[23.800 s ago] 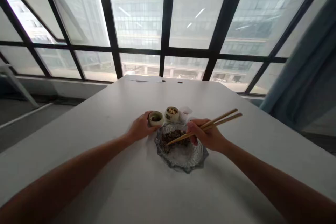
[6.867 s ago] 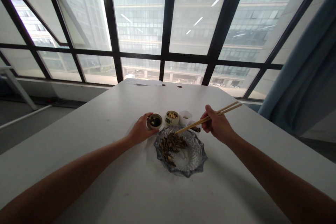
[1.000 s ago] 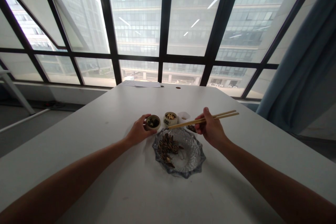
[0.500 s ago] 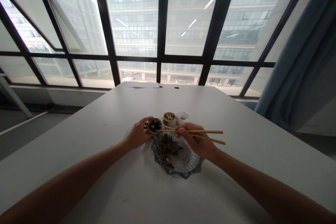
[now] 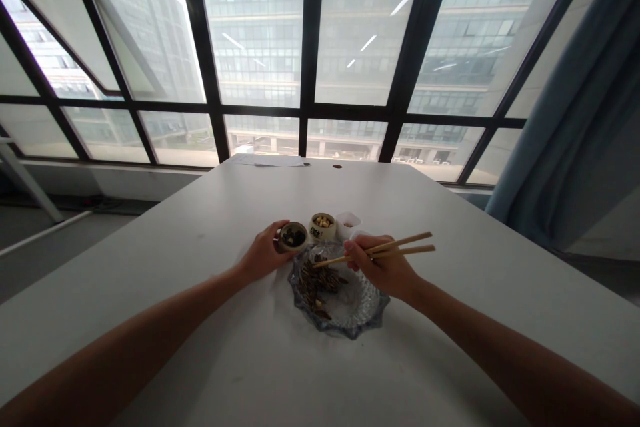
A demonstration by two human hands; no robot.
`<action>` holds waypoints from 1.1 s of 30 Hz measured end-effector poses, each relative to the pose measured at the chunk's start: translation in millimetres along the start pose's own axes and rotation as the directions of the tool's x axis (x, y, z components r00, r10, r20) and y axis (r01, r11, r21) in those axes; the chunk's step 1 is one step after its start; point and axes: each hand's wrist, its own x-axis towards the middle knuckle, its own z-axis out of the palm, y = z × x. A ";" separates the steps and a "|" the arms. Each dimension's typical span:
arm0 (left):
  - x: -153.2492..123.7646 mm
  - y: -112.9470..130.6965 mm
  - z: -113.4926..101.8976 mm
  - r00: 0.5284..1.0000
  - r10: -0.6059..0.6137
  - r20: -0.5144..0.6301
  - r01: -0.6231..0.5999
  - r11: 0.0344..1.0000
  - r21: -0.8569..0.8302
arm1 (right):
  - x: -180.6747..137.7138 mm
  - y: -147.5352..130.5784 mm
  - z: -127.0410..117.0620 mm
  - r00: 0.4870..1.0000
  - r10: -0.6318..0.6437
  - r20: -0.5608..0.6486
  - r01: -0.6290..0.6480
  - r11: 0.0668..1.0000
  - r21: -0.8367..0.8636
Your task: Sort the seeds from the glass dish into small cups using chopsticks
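My right hand (image 5: 383, 270) was closed around the chopsticks (image 5: 380, 251), whose long axis ran from upper right down to the left, tips over the far-left part of the glass dish (image 5: 350, 323) just above the dark seeds (image 5: 317, 280). My left hand (image 5: 263, 255) curled around the small cup (image 5: 293, 236) on the counter (image 5: 200, 320), just left of those tips. Beyond stood a second cup (image 5: 322, 225) of pale nuts.
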 end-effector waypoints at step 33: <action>-0.1 -0.1 0.0 1.000 -0.010 0.012 0.010 0.999 0.035 | 6.6 4.6 -11.6 0.999 0.037 0.027 -0.037 0.999 -0.011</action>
